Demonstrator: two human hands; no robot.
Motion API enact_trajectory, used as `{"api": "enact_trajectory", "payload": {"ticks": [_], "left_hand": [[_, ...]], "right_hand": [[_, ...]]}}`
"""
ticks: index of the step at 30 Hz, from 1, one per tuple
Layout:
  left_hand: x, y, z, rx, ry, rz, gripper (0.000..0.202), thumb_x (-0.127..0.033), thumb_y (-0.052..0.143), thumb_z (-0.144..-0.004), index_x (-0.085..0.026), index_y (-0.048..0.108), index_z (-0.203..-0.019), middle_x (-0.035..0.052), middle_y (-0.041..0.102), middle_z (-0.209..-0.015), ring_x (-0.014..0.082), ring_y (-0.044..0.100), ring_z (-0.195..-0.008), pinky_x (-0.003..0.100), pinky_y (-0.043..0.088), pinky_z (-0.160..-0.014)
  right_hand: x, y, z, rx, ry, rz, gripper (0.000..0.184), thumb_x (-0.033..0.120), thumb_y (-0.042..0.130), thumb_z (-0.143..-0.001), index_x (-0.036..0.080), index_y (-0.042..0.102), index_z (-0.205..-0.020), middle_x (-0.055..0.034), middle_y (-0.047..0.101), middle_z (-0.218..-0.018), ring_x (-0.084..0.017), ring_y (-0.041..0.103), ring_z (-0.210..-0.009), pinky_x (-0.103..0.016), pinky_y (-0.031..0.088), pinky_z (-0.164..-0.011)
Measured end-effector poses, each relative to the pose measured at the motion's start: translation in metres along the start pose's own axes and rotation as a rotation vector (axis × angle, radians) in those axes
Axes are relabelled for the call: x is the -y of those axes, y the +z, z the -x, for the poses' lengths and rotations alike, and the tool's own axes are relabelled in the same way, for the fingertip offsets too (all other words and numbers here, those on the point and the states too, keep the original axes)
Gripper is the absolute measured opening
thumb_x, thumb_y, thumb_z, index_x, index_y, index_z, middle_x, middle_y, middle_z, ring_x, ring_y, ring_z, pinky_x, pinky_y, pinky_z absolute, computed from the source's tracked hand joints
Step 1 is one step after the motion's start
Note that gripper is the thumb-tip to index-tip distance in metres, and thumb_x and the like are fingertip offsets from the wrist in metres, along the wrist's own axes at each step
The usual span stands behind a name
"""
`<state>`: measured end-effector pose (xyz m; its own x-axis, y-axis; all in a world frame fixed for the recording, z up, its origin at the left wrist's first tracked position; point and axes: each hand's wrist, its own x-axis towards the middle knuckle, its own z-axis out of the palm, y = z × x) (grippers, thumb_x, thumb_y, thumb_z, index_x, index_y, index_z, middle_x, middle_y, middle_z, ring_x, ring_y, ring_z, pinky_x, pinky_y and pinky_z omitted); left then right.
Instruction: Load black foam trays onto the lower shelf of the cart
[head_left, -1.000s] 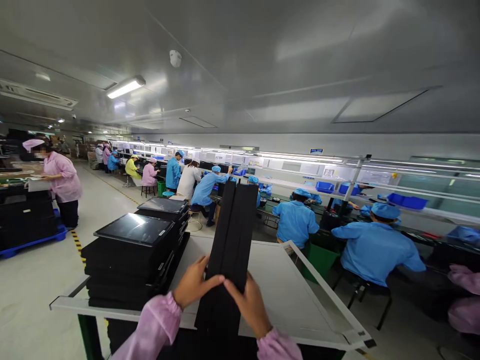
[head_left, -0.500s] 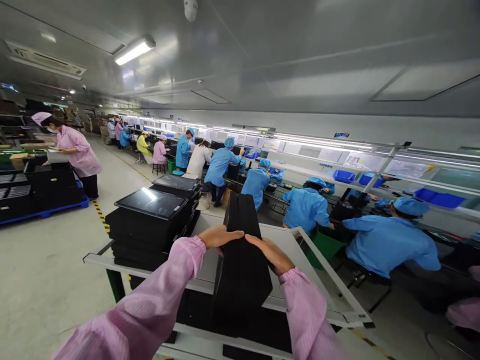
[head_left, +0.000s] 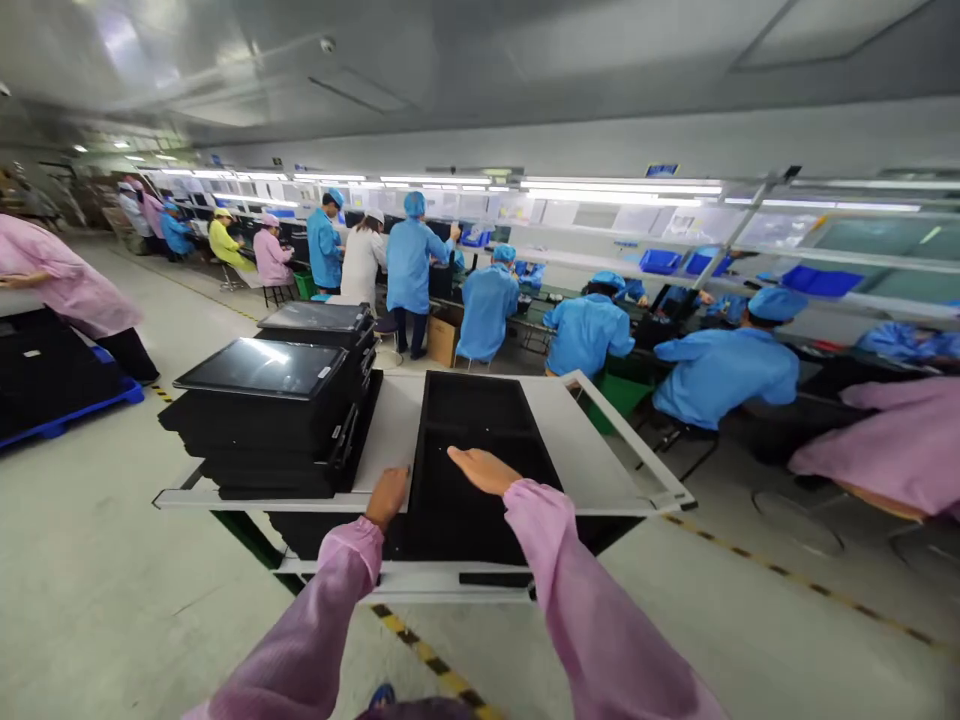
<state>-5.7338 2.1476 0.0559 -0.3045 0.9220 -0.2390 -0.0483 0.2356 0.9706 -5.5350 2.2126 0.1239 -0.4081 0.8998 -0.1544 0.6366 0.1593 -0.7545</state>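
A long black foam tray (head_left: 480, 430) lies flat on the white cart top (head_left: 600, 465), its near end overhanging the front edge. My left hand (head_left: 388, 495) curls over the tray's near left edge. My right hand (head_left: 484, 468) is stretched out flat, palm down, on or just over the tray's near part, fingers pointing left. Both arms wear pink sleeves.
Two stacks of black trays topped with dark screens (head_left: 270, 400) fill the cart's left half. More black trays sit on the cart's lower shelf (head_left: 442, 575). Seated workers in blue (head_left: 720, 370) line a bench at the right; a pink-sleeved person (head_left: 885, 440) is far right. Yellow-black floor tape (head_left: 427, 665) runs below.
The black tray stood upright between both hands; now it lies flat on the cart. My right hand has let go and opened over it. The view has tilted down.
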Motion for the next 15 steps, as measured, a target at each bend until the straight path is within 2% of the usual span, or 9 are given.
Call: {"api": "enact_trajectory", "payload": {"ticks": [1, 3, 5, 7, 9, 11, 13, 15], "left_hand": [[0.004, -0.007, 0.003, -0.041, -0.001, -0.016, 0.027, -0.040, 0.061, -0.083, -0.018, 0.072, -0.093, 0.0136, 0.071, -0.114, 0.0306, 0.058, -0.123, 0.039, 0.047, -0.102], [0.012, -0.018, 0.014, -0.086, -0.018, -0.037, 0.034, -0.043, 0.056, -0.087, -0.017, 0.070, -0.104, 0.0143, 0.064, -0.131, 0.0299, 0.054, -0.128, 0.041, 0.044, -0.106], [0.019, -0.022, 0.030, -0.071, -0.062, -0.052, 0.047, -0.052, 0.055, -0.089, -0.017, 0.065, -0.120, 0.0140, 0.055, -0.143, 0.0304, 0.051, -0.132, 0.044, 0.043, -0.108], [0.024, -0.019, 0.047, -0.004, -0.128, -0.049, 0.062, -0.061, 0.058, -0.087, -0.020, 0.058, -0.133, 0.0131, 0.046, -0.152, 0.0323, 0.045, -0.138, 0.048, 0.041, -0.111], [0.027, -0.010, 0.059, 0.073, -0.181, -0.047, 0.071, -0.067, 0.060, -0.085, -0.025, 0.052, -0.141, 0.0091, 0.036, -0.160, 0.0328, 0.034, -0.146, 0.049, 0.036, -0.115], [0.027, -0.001, 0.061, 0.126, -0.226, -0.053, 0.071, -0.069, 0.060, -0.084, -0.030, 0.050, -0.142, 0.0042, 0.032, -0.162, 0.0316, 0.026, -0.149, 0.051, 0.032, -0.118], [0.027, 0.006, 0.054, 0.136, -0.274, -0.058, 0.064, -0.066, 0.063, -0.084, -0.032, 0.053, -0.137, 0.0016, 0.036, -0.160, 0.0298, 0.028, -0.149, 0.051, 0.029, -0.119], [0.027, 0.009, 0.045, 0.119, -0.307, -0.027, 0.054, -0.057, 0.067, -0.084, -0.027, 0.059, -0.129, 0.0052, 0.046, -0.154, 0.0301, 0.038, -0.144, 0.051, 0.035, -0.116]], "right_hand": [[-0.019, -0.006, 0.003, -0.043, 0.016, -0.057, 0.043, 0.052, 0.054, -0.089, 0.021, 0.062, -0.061, -0.0062, 0.068, -0.076, -0.025, 0.066, -0.086, -0.037, 0.046, -0.093], [-0.060, -0.024, 0.016, -0.197, 0.079, -0.169, 0.036, 0.053, 0.054, -0.087, 0.022, 0.069, -0.076, -0.0062, 0.071, -0.090, -0.026, 0.062, -0.106, -0.037, 0.037, -0.106], [-0.101, -0.039, 0.038, -0.373, 0.180, -0.277, 0.042, 0.056, 0.049, -0.087, 0.021, 0.071, -0.097, -0.0086, 0.069, -0.113, -0.026, 0.051, -0.127, -0.038, 0.028, -0.115], [-0.134, -0.041, 0.063, -0.467, 0.286, -0.402, 0.056, 0.061, 0.044, -0.087, 0.019, 0.067, -0.115, -0.0108, 0.064, -0.129, -0.028, 0.047, -0.132, -0.040, 0.033, -0.113], [-0.154, -0.029, 0.085, -0.454, 0.368, -0.552, 0.068, 0.066, 0.038, -0.087, 0.018, 0.060, -0.129, -0.0113, 0.063, -0.131, -0.028, 0.056, -0.123, -0.042, 0.045, -0.101], [-0.162, -0.013, 0.098, -0.382, 0.417, -0.727, 0.074, 0.071, 0.031, -0.089, 0.022, 0.053, -0.139, -0.0094, 0.065, -0.129, -0.027, 0.063, -0.113, -0.042, 0.052, -0.089], [-0.163, 0.000, 0.103, -0.326, 0.432, -0.878, 0.073, 0.073, 0.026, -0.091, 0.028, 0.048, -0.144, -0.0067, 0.064, -0.132, -0.025, 0.064, -0.111, -0.042, 0.053, -0.085], [-0.161, 0.007, 0.103, -0.294, 0.409, -1.005, 0.070, 0.075, 0.028, -0.092, 0.033, 0.048, -0.143, -0.0043, 0.061, -0.137, -0.023, 0.061, -0.116, -0.042, 0.052, -0.088]]}}
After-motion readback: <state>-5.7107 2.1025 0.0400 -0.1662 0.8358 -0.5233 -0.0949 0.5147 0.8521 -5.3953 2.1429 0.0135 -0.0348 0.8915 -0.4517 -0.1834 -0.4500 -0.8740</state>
